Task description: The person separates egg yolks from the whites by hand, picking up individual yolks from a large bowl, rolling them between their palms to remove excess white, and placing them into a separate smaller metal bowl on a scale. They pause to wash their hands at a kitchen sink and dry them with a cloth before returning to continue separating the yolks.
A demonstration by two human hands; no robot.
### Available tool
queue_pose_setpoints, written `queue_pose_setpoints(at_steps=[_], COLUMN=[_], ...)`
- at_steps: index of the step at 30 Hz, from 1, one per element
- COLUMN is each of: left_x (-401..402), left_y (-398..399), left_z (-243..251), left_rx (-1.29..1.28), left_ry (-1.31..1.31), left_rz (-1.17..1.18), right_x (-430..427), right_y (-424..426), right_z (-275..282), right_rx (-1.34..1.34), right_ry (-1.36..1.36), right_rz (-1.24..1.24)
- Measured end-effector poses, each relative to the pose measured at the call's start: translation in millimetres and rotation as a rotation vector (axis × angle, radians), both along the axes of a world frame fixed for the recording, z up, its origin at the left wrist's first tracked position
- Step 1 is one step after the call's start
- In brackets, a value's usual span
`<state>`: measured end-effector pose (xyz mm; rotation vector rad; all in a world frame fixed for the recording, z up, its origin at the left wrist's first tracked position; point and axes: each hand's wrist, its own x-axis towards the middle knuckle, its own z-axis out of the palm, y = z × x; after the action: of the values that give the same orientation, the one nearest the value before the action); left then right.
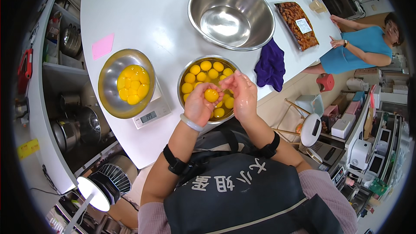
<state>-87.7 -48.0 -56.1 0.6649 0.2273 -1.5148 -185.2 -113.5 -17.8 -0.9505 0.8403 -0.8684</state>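
Note:
My left hand (195, 103), with a pale bangle at its wrist, cups a single egg yolk (211, 95). Beside it is my wet right hand (243, 95), its fingers apart and bent towards the yolk; I see nothing held in it. Both hands are above a steel bowl (179, 86) of many whole yolks in clear egg white, and they hide part of it. To the left, a second steel bowl (109, 86) with several yolks rests on a white digital kitchen scale (159, 112), whose display is lit.
A large steel mixing bowl (224, 25) stands farther back, beside a purple cloth (270, 65). To the right lies a labelled bag of brown food (295, 25). A pink paper (103, 46) is at the left. A person in blue (364, 47) stands at the white table's (136, 16) right edge.

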Motion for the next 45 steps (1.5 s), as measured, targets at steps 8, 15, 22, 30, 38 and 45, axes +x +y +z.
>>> queue_pose_setpoints(at_steps=[8, 15, 22, 30, 38, 45], left_x=[-7.8, -5.2, 5.8, -1.6, 6.6, -0.9], left_y=[-2.6, -3.0, -3.5, 2.4, 3.9, -4.6], left_z=[16.7, 27.8, 32.4, 5.7, 12.0, 34.5], left_rx=[-0.175, -0.176, 0.136, -0.005, -0.045, -0.108], left_ry=[-0.284, -0.522, -0.372, 0.225, 0.169, 0.305], left_rz=[0.119, 0.152, 0.211, 0.058, 0.081, 0.032], right_x=[0.1, 3.4, 2.5, 10.7, -0.3, 13.8], right_y=[0.4, 6.4, 5.1, 2.7, -27.5, 3.6], right_z=[-21.0, -23.7, -6.3, -12.7, -26.7, -53.3], right_rx=[0.706, 0.841, 0.841, 0.497, 0.442, 0.579], right_ry=[-0.118, -0.146, -0.219, -0.417, -0.285, -0.293], right_rz=[-0.015, -0.037, 0.027, -0.016, -0.195, 0.06])
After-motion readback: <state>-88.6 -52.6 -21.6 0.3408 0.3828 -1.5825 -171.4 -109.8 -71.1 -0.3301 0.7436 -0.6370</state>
